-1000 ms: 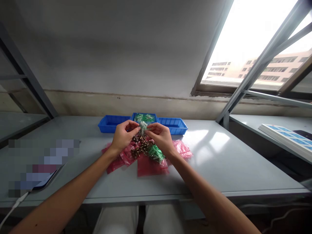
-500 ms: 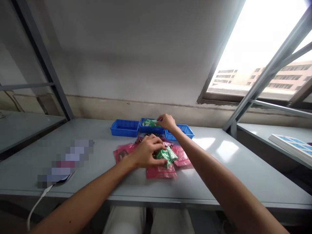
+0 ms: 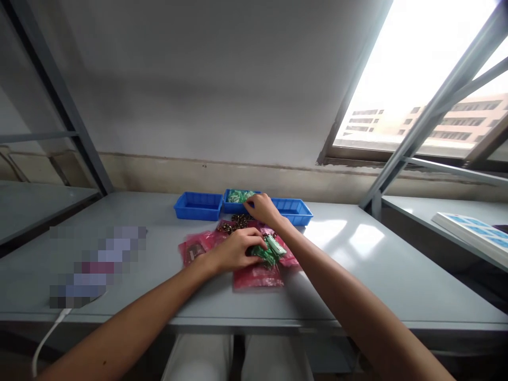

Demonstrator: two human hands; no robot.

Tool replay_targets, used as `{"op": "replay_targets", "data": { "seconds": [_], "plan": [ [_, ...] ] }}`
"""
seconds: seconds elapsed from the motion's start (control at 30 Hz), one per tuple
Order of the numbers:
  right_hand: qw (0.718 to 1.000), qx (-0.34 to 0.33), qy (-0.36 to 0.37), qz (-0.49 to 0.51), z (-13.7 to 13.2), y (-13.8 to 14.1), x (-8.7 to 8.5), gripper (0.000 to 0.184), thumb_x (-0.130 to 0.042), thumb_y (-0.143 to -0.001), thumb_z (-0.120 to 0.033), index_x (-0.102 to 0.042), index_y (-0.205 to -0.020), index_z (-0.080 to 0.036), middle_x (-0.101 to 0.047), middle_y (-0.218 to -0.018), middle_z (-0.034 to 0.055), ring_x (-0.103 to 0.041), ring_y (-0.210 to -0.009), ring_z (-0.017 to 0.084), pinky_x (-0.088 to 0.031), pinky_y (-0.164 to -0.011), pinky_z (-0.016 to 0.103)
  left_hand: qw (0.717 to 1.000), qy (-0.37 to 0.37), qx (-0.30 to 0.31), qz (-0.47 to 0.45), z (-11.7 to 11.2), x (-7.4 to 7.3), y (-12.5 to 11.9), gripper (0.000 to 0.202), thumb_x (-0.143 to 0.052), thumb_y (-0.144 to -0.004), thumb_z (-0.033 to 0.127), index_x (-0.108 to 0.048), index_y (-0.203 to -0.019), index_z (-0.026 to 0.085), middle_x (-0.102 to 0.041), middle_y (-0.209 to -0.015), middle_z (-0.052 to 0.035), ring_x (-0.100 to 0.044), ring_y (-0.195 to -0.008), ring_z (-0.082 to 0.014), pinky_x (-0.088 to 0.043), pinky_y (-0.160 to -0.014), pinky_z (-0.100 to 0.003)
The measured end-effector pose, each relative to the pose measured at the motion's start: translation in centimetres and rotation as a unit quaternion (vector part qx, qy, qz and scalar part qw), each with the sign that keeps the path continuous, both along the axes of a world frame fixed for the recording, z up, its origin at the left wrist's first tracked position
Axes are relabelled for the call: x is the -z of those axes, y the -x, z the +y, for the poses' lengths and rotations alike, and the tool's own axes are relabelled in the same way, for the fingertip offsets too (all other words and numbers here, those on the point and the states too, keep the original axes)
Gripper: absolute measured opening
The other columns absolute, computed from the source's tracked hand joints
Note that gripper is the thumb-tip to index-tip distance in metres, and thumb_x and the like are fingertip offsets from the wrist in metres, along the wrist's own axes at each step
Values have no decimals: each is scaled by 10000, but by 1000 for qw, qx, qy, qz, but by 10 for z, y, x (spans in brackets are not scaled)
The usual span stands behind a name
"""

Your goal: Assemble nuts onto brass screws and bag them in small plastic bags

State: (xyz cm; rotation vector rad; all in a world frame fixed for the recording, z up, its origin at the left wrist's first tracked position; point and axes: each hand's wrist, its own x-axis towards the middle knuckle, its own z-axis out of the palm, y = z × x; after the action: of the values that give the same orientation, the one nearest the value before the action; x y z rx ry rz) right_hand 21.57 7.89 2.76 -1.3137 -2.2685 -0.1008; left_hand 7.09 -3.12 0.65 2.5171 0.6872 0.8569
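My left hand (image 3: 235, 250) is curled round several shiny green packets (image 3: 270, 255) above a pink plastic bag (image 3: 256, 279). More pink bags lie under and around that hand. Over the front right corner of the middle blue bin (image 3: 234, 208) is my right hand (image 3: 263, 208), its fingers bent down and pressed together; whatever they hold is hidden. Green packets (image 3: 237, 196) fill this bin. Small dark brass-coloured pieces (image 3: 237, 222) lie in a heap just in front of it.
One blue bin (image 3: 198, 212) stands to the left of the middle one, another (image 3: 299, 216) to the right. A blurred-out object (image 3: 105, 264) with a white cable lies on the table's left side. Metal frame posts rise at both sides, and a white-and-blue stack (image 3: 474, 233) sits far right.
My right hand has come down from above the middle bin toward its front edge. My left hand stays at the green packets. The whole view has shifted slightly.
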Motion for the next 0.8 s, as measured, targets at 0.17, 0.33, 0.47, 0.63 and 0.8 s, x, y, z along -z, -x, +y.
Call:
{"op": "replay_targets", "data": {
  "seconds": [0.17, 0.33, 0.47, 0.63, 0.8],
  "plan": [
    [996, -50, -22, 68, -18, -14, -17, 221, -563, -853, -194, -784, -839, -183, -753, -896, 106, -684, -812, 245, -457, -794, 317, 999, 29, -16, -24, 1, -1, -2, 67, -676, -807, 180, -712, -863, 176, -693, -898, -52, -645, -837, -181, -494, -788, -298],
    [981, -116, 0, 157, -54, -36, -19, 214, -553, -861, -207, -760, -810, -215, -735, -794, 28, -656, -712, 183, -464, -709, 289, 999, -22, -27, -21, -2, -1, -2, 216, -681, -771, 190, -715, -983, 213, -676, -1055, -65, -614, -1011, -219, -486, -889, -334],
    [971, -87, -26, 220, -72, -53, 2, 225, -539, -865, -212, -739, -763, -197, -715, -738, 34, -623, -664, 174, -442, -660, 283, 994, -96, -2, 49, -4, 4, -6, 398, -614, -749, 104, -698, -1106, 260, -654, -1207, -52, -526, -1195, -258, -369, -1063, -421],
    [968, -67, -17, 243, -77, -56, 17, 205, -552, -860, -242, -735, -778, -198, -720, -759, 41, -609, -655, 178, -431, -647, 285, 989, -128, -10, 69, -10, 4, -12, 232, -554, -809, 115, -722, -935, 214, -723, -969, -62, -615, -994, -240, -403, -969, -436],
    [939, -70, 46, 334, -84, -48, 12, 226, -590, -860, -347, -724, -772, -187, -694, -713, 31, -604, -648, 174, -428, -621, 273, 987, 32, -97, -123, -5, -5, -8, 99, -614, -797, 191, -700, -846, 198, -718, -840, -37, -646, -800, -191, -484, -765, -319]
  ]
}}
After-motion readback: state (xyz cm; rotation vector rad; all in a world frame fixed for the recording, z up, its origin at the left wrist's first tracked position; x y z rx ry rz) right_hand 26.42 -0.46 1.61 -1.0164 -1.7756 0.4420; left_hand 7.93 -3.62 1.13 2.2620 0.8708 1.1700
